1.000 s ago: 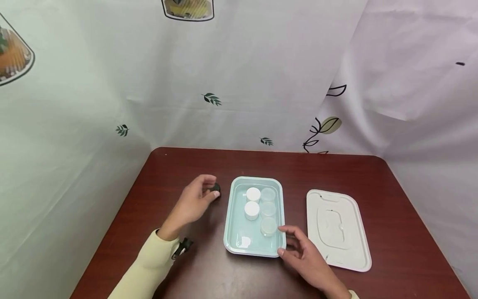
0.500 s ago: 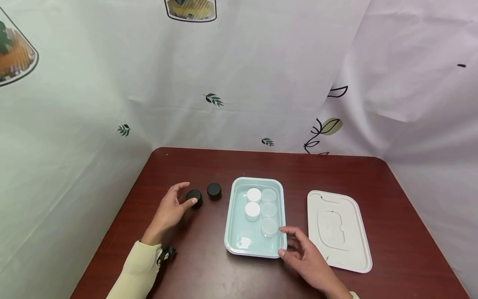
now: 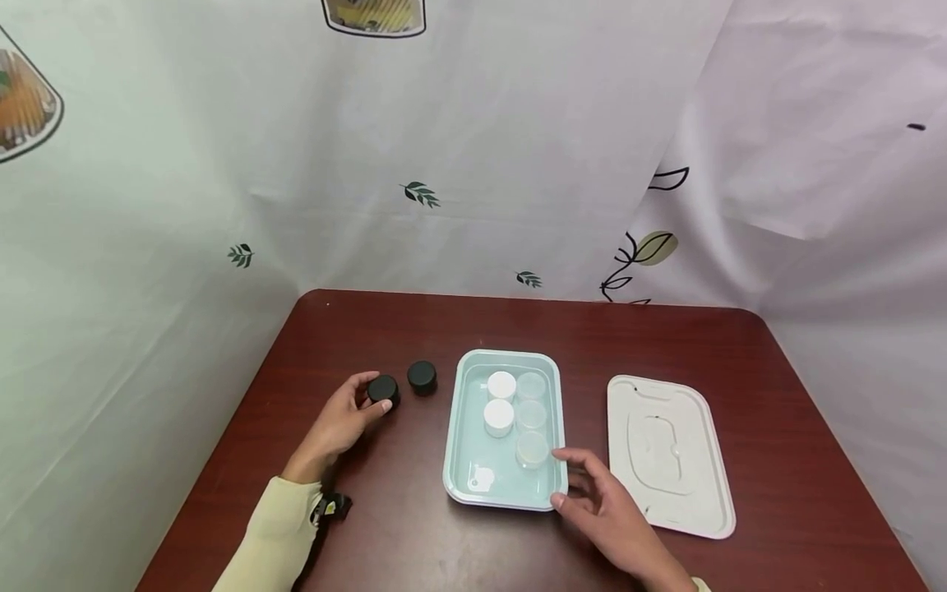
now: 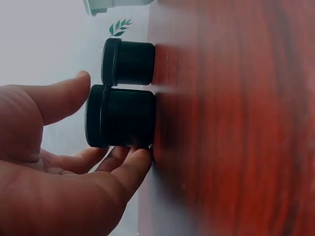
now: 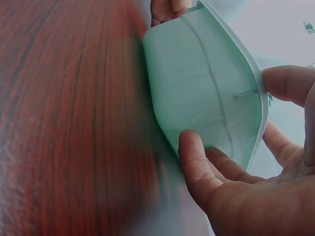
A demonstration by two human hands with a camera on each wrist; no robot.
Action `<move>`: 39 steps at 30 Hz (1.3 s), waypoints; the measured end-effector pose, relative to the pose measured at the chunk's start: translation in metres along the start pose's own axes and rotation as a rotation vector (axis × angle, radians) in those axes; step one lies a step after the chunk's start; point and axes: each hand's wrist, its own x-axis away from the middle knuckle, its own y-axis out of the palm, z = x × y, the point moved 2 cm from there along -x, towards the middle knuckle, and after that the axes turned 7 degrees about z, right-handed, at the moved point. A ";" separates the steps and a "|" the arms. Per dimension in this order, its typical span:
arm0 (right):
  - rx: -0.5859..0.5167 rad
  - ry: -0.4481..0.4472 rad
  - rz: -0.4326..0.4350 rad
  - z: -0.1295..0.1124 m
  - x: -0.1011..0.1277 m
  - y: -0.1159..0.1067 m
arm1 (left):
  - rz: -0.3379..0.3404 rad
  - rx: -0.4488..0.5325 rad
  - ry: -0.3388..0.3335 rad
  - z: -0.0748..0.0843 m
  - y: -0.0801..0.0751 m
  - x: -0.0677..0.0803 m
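Observation:
On the left of the table my left hand [image 3: 340,423] curls round a black lidded jar [image 3: 383,391], thumb at the near side of the lid. In the left wrist view its fingertips [image 4: 140,160] lie along the jar's lower side, close to the tabletop. A second black jar [image 3: 422,377] stands just beyond. My right hand [image 3: 607,518] rests with loosely bent fingers at the near right corner of a pale blue-green container [image 3: 462,460]. Inside that container are two white jars [image 3: 499,418] and three translucent jars [image 3: 532,450] in two columns.
A white flat lid [image 3: 669,456] lies on the table to the right of the container. The dark red wooden table [image 3: 370,329] ends at a hanging white cloth [image 3: 473,123] with leaf prints, which also covers both sides.
My left hand has moved left from beside the farther black jar to the nearer one, and its fingers have come in round it. The right hand has stayed at the container.

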 end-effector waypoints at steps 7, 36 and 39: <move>-0.003 -0.030 -0.001 0.002 0.000 0.000 | 0.001 0.069 -0.011 -0.005 0.000 0.002; 0.018 -0.043 -0.007 0.004 -0.002 -0.002 | 0.002 0.130 0.009 0.017 -0.005 0.002; 0.020 -0.044 -0.008 0.005 -0.002 -0.003 | -0.007 0.152 0.052 0.030 -0.005 0.005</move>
